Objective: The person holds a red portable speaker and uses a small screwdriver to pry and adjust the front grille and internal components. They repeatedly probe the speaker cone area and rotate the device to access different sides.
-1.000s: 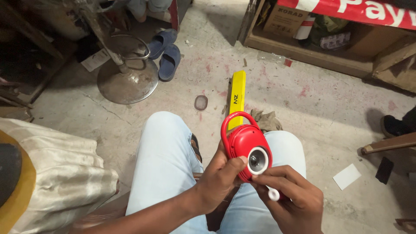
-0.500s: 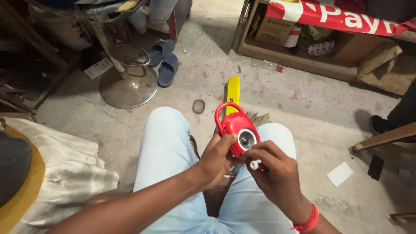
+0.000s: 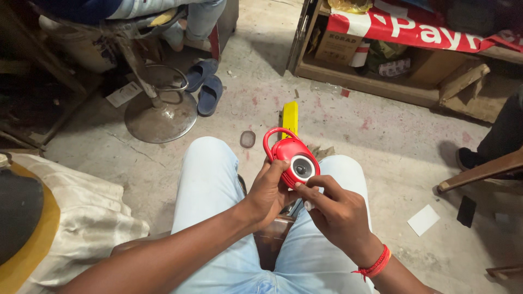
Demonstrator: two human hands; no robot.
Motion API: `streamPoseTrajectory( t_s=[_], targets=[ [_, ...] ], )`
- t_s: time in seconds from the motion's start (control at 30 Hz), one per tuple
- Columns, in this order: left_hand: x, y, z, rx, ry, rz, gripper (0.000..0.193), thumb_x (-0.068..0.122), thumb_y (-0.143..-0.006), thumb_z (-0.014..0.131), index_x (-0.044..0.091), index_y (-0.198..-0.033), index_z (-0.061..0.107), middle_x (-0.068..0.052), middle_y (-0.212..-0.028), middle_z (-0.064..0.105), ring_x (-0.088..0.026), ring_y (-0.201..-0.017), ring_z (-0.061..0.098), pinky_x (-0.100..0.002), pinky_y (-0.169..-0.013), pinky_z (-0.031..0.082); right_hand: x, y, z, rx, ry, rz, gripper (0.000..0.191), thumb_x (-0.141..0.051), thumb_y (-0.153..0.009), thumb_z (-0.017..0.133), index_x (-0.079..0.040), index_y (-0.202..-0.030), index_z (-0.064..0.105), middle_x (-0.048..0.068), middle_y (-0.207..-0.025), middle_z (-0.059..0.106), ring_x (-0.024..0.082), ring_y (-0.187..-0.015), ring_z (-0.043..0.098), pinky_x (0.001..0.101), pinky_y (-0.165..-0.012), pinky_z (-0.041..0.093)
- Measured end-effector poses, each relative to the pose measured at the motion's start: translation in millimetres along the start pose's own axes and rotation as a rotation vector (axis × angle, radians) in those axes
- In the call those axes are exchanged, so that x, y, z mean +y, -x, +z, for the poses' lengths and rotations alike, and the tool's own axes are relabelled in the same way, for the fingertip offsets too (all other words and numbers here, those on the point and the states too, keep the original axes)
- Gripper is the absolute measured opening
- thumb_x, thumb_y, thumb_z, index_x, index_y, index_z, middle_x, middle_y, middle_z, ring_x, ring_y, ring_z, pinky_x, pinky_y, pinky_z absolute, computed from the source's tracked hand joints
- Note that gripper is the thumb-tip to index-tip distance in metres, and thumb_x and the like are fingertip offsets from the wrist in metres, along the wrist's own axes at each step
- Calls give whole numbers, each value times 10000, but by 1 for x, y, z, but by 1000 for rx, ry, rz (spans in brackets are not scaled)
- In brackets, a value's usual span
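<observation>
A small red torch-like device (image 3: 290, 153) with a loop handle and a round silver lens is held above my lap. My left hand (image 3: 268, 191) grips its lower left side from beneath. My right hand (image 3: 333, 212) touches the device just under the lens, and a small white piece (image 3: 308, 205) shows at its fingertips. I sit with pale blue jeans (image 3: 211, 179) on both knees. A yellow bar-shaped thing (image 3: 289, 115) lies on the concrete floor beyond the device.
A round metal stool base (image 3: 160, 117) and a pair of blue slippers (image 3: 204, 87) lie ahead left. A wooden shelf (image 3: 381, 87) with boxes stands at the back right. A cloth bundle (image 3: 71, 218) lies at my left. White paper (image 3: 423, 219) lies right.
The view has shifted, so the device and hands sit higher and more central. My right hand's fingers have moved from the lens rim to just below it.
</observation>
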State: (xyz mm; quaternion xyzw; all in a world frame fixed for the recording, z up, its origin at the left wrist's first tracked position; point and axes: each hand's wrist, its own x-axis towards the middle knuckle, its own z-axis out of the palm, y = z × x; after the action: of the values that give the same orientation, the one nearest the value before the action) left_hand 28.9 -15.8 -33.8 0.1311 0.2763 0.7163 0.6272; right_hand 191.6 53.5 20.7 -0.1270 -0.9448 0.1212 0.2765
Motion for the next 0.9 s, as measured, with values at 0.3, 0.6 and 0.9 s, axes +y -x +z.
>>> streamPoseTrajectory(
  t_s=[0.3,0.6,0.9],
  targets=[
    [-2,0,-1,14,4,-17,379,311,-1010,492,89,-1304,402,-136,-1175,616,-234,-1000,695,-428,-920,608,0,-1,2,2,-14,-14,455,27,-675,748,-117,-1106,729,37,-1031,674,165,-633,671,343,-550,521],
    [0,0,-5,4,3,-17,382,322,-1006,482,92,-1305,418,-147,-1139,643,-272,-953,720,-417,-851,625,-7,-6,-1,-70,-91,69,472,33,-712,760,-108,-1161,728,53,-1033,678,188,-689,723,342,-570,562],
    [-2,-2,-6,46,-28,-23,381,315,-997,491,135,-1327,427,-95,-1161,637,-194,-971,704,-382,-831,628,-8,-10,-5,-120,-77,82,429,27,-707,750,-122,-1108,727,54,-1029,682,209,-726,741,354,-604,574]
  ],
)
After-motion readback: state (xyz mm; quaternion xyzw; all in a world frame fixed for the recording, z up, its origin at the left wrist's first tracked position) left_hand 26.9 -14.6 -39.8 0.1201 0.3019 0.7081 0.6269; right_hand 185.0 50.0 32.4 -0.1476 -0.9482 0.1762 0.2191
